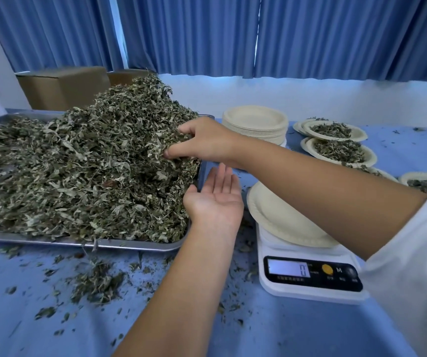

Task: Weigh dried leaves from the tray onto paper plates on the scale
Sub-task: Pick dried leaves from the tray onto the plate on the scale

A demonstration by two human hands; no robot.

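Tray [129,244]: I see dried leaves [91,163] heaped high, just beside the scale [310,292] for a short carry.
Scale: reads zero under an empty paper plate [279,217], ready for a portion, I judge.
Right hand [207,140]: reaches across, fingers curled, pinching a clump of the pile.
Left hand [217,199]: palm up, fingers straight, at the tray edge, likely to catch spill.

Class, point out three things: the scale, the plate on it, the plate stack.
scale [289,269], head view, on its display.
plate [279,220], head view, on its bare middle.
plate stack [255,119], head view, on the top plate's middle.
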